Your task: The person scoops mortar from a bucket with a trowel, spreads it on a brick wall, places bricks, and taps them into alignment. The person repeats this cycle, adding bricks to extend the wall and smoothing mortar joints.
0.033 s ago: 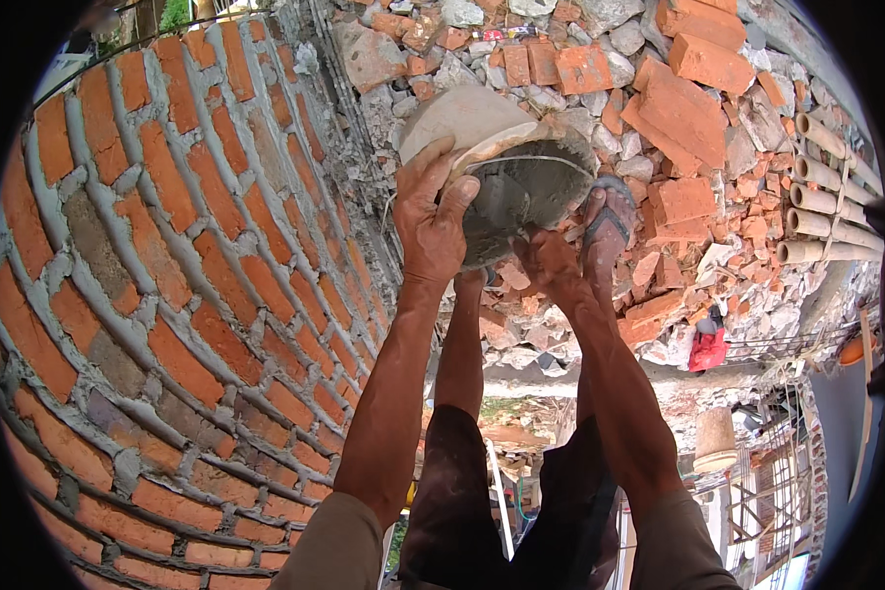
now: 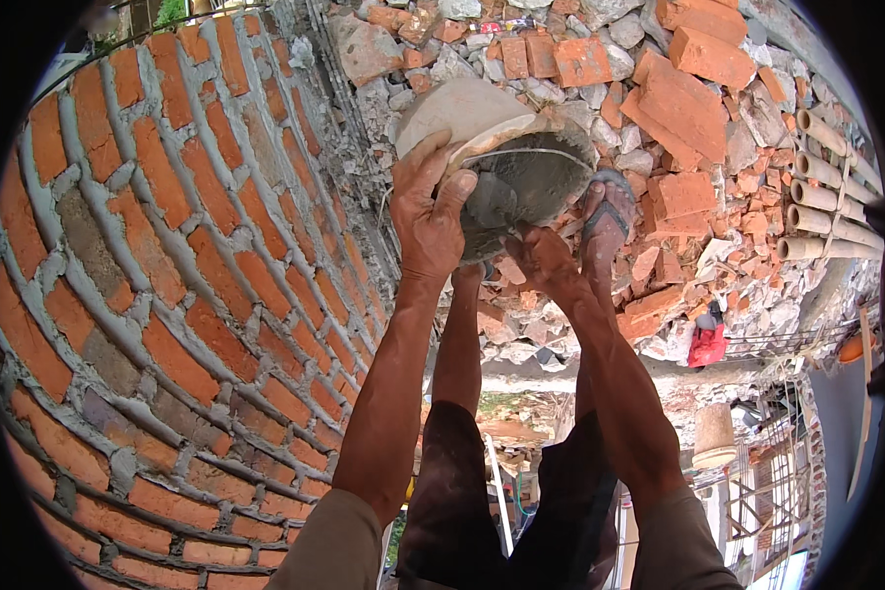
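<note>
"While the brick wall [image 2: 167,270] stands left and rubble [image 2: 674,202] spreads below, where's the bucket [image 2: 457,110]?"
"Tilted over it, mortar [image 2: 526,187] inside. My left hand [image 2: 429,211] clamps its rim; my right hand [image 2: 545,258] curls at its near edge, but I can't tell its hold."

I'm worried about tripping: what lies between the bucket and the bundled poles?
In the head view, the right foot comes first, close beside the bucket, then broken bricks and rubble up to the poles.

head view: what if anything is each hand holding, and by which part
The left hand grips the bucket by its rim. The right hand is curled; whether it holds anything cannot be told.
</note>
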The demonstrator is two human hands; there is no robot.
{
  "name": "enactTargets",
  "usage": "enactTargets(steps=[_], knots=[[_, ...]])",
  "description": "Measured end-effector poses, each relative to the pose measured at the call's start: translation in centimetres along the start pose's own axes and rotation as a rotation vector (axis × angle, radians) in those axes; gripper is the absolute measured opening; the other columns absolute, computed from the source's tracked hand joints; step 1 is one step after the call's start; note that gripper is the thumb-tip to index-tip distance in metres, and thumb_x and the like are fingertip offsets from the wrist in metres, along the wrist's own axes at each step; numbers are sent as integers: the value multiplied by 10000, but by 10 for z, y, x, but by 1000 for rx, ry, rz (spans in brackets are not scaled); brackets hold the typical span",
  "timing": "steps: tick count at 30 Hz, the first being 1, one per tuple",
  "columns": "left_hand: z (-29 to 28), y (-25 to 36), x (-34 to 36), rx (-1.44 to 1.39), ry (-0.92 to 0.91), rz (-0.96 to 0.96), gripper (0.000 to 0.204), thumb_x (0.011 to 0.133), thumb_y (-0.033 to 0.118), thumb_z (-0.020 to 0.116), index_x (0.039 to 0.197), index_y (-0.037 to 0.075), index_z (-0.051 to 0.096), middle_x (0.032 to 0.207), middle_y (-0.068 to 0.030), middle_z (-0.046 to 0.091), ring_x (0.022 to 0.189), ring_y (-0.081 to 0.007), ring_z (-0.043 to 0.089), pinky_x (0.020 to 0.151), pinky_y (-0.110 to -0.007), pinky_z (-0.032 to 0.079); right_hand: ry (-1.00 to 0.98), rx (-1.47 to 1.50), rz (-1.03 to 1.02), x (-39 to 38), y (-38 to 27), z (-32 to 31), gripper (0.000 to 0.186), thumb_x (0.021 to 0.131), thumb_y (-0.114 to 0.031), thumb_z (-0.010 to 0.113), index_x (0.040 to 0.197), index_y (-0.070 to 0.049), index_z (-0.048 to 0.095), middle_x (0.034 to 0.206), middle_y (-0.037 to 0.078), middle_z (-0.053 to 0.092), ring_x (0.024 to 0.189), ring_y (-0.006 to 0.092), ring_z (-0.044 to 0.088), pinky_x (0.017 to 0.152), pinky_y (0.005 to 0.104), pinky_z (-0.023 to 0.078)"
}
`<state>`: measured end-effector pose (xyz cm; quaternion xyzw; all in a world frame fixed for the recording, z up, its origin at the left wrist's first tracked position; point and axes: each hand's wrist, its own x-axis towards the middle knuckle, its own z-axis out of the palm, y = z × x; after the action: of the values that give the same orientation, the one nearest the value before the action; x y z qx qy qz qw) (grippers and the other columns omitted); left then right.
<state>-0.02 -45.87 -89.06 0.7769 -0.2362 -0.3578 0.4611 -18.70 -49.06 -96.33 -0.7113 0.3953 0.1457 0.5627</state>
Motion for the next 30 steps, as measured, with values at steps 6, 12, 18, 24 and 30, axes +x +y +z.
enactTargets(steps=[6,12,18,24,30], knots=[[-2,5,-9,25,-15,27,470,926,340,663,1272,24,614,1343,-109,530,1256,-240,495,1056,-374,416,-380,757,423,-5,-8,10,456,944,-466,615,1054,-24,624,651,35,551,491,134,513,436,295,426],[1,3,0,108,-5,83,431,938,310,655,1266,33,618,1352,-106,518,1251,-232,491,1054,-369,425,-559,1331,779,-52,-24,-24,485,936,-518,598,1059,-49,613,652,28,558,457,125,495,394,280,421],[1,0,-8,59,-15,51,461,938,318,653,1301,41,593,1335,-109,521,1245,-237,497,1043,-378,443,62,175,116,-15,-31,-24,384,950,-480,550,1060,-128,655,871,159,684,845,362,656,733,444,518],[1,-1,-1,8,-5,9,448,924,316,672,1268,34,618,1333,-109,527,1247,-233,494,1052,-376,435,-5,-146,457,-58,-9,-75,321,912,-353,585,878,-44,664,892,256,666,933,428,643,794,481,500],[2,1,4,-60,-6,15,461,902,305,706,1259,25,623,1318,-112,543,1218,-224,518,1023,-351,439,55,21,-106,-12,29,-24,198,900,-234,656,831,-48,652,719,169,614,709,366,617,686,385,522]])
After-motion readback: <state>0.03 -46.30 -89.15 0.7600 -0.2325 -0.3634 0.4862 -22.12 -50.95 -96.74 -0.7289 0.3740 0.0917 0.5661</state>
